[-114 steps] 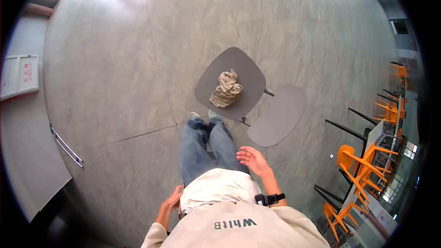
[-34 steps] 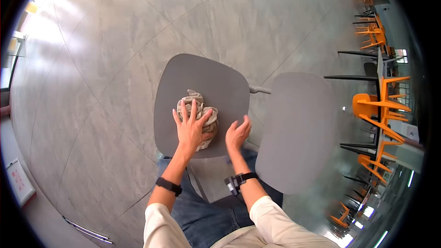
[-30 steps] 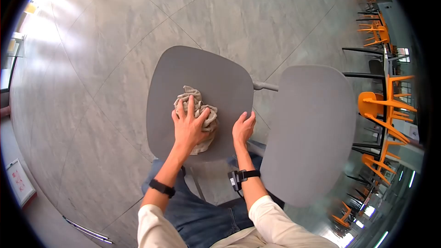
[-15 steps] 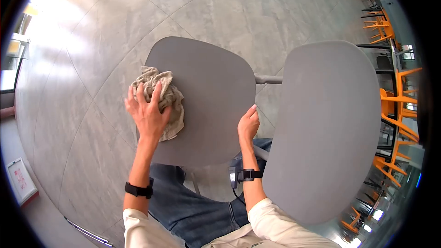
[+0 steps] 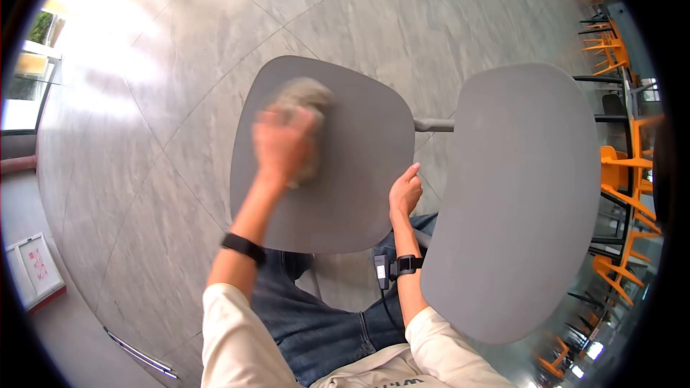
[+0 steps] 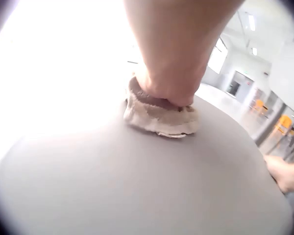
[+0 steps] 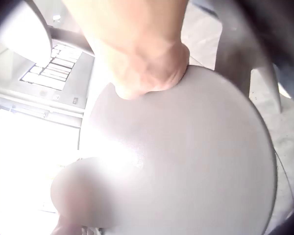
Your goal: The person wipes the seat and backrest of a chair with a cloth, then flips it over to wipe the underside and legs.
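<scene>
A grey chair seat [image 5: 345,205] lies below my hands. Motion blurs my left hand [image 5: 280,140], which presses a bunched beige cloth [image 5: 310,95] onto the seat's far left part. From the left wrist view, the cloth [image 6: 159,117] lies in folds under that hand, whose fingers are mostly hidden. At the seat's right edge is my right hand [image 5: 407,192], gripping the rim; its other fingers are tucked out of sight beneath. The right wrist view shows the right hand [image 7: 149,73] at the rim too.
To the right stands the chair's grey backrest [image 5: 517,201], joined to the seat by a tube [image 5: 435,125]. The person's jeans [image 5: 316,309] are close below the seat. Orange chairs [image 5: 614,169] line the far right, and a framed sign [image 5: 36,266] is at left.
Both hands came down to the chair from beside the body. The left hand took the cloth, slid it left, then forward and right across the seat. The right hand settled on the seat rim.
</scene>
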### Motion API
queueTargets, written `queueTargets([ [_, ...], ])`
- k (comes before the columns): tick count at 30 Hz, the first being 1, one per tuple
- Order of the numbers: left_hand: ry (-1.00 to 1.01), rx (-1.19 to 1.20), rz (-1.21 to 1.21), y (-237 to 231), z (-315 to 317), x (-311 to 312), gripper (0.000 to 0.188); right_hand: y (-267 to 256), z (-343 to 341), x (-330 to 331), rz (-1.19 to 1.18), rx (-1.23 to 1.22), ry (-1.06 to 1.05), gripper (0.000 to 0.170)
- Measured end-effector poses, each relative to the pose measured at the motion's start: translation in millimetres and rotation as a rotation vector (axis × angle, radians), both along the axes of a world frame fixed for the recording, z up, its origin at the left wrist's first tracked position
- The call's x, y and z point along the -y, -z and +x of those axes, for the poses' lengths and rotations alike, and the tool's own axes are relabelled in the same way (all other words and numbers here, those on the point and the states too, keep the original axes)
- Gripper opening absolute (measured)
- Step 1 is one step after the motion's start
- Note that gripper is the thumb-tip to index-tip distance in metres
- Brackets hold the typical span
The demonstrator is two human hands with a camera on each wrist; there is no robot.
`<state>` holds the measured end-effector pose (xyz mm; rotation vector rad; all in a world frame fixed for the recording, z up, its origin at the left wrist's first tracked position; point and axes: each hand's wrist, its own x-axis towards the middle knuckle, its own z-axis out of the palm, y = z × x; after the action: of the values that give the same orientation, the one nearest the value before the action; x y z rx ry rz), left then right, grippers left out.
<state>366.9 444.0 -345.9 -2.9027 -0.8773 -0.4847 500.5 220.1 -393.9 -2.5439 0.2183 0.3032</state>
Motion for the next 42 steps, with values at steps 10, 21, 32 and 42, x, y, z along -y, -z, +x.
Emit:
queueTargets([
  [10,0.062,0.05,-0.135,-2.4,12.9,48.5,0.034,-13.7,-2.5,-6.5,-0.034,-0.029,0.012,0.074],
  [21,-0.197,0.113,-0.13,-2.3,6.0,12.3,0.047,-9.0,2.6,-7.3,-0.013,-0.161,0.07,0.078],
  [32,-0.523,-0.186,-0.361,-46.4,-167.6,98.7,0.062,-23.3,-0.5,-11.9,-0.067,-0.157,0.055,0.078],
  [42,-0.357,-0.023,-0.28,-15.4,-61.0,-40.6,0.043,-29.3,-2.6,-16.4,-0.097,-0.184,0.044,0.076],
])
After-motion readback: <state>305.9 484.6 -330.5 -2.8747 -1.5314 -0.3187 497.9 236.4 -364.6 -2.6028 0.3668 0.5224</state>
